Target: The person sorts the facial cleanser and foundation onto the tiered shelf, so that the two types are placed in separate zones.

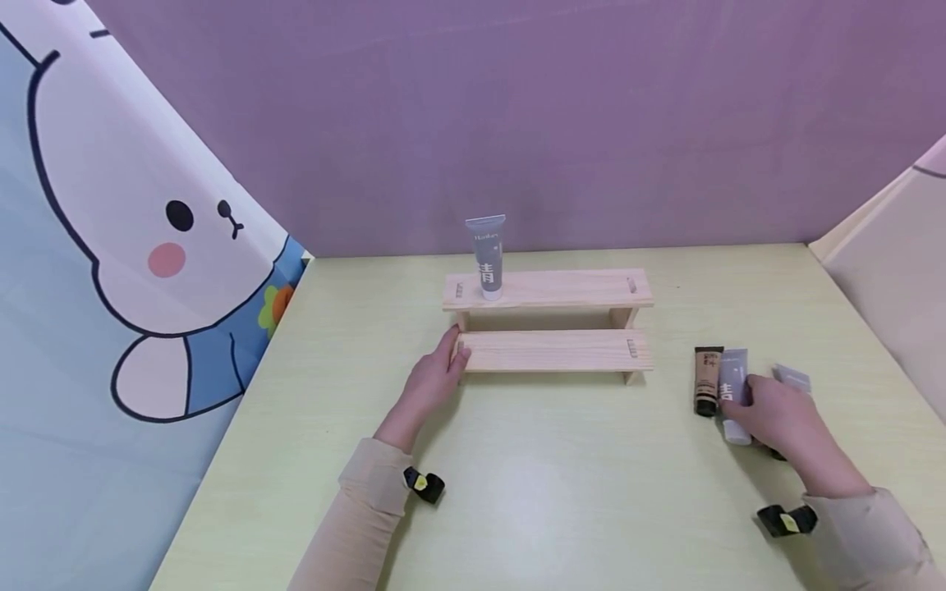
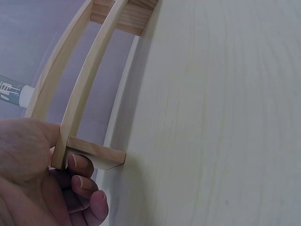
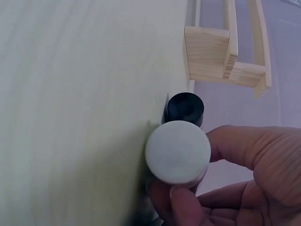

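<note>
A two-step wooden rack (image 1: 547,353) stands mid-table. My left hand (image 1: 434,379) holds the left end of its lower step; in the left wrist view the thumb lies over the board (image 2: 75,103) and the fingertips (image 2: 84,183) curl beneath. On the upper step, toward the left, a grey-blue squeeze tube (image 1: 488,258) stands on its white cap. My right hand (image 1: 785,417) pinches a lilac-grey squeeze tube (image 1: 734,369) between thumb and fingers, its white cap (image 3: 178,152) facing the right wrist camera. Beside it lies a brown tube (image 1: 707,377) with a black cap (image 3: 185,108).
Another grey tube (image 1: 793,377) lies partly hidden behind my right hand, and a dark cap (image 1: 776,454) peeks out below it. A purple cloth (image 1: 517,123) hangs behind the pale table (image 1: 547,492). A cartoon-print cloth (image 1: 148,287) covers the left side.
</note>
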The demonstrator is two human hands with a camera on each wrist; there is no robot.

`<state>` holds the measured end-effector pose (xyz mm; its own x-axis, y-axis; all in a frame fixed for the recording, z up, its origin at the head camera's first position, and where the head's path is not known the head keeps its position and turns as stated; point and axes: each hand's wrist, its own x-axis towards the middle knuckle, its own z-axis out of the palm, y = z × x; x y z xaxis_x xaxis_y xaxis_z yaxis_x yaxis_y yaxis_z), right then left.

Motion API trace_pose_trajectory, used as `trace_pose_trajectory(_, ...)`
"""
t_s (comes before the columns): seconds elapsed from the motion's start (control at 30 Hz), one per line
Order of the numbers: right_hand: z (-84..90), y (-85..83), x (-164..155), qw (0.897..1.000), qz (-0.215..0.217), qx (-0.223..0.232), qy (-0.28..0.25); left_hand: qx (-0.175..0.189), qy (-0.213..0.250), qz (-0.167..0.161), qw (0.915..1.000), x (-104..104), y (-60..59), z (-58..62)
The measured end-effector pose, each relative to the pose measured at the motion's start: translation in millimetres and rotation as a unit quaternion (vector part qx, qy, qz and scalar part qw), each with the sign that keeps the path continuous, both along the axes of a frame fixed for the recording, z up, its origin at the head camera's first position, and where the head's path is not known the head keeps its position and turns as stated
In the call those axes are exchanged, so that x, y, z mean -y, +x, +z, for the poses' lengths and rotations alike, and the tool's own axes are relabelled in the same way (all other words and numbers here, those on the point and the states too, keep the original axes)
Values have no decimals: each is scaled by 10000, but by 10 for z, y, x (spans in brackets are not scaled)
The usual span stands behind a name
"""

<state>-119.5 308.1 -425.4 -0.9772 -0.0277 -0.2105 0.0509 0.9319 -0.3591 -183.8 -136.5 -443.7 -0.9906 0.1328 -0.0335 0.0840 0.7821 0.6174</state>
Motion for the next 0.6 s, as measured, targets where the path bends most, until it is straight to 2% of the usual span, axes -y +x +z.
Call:
trace_pose_trajectory(0.37,-29,21,-45,9990,-59,-286,-325,-1,28,-15,10000,-6,-13,-5)
trace_pose_trajectory(0.6,37,66,-28,9959,-247,-534,-684,43,19,-3,10000,-1,-14,-22)
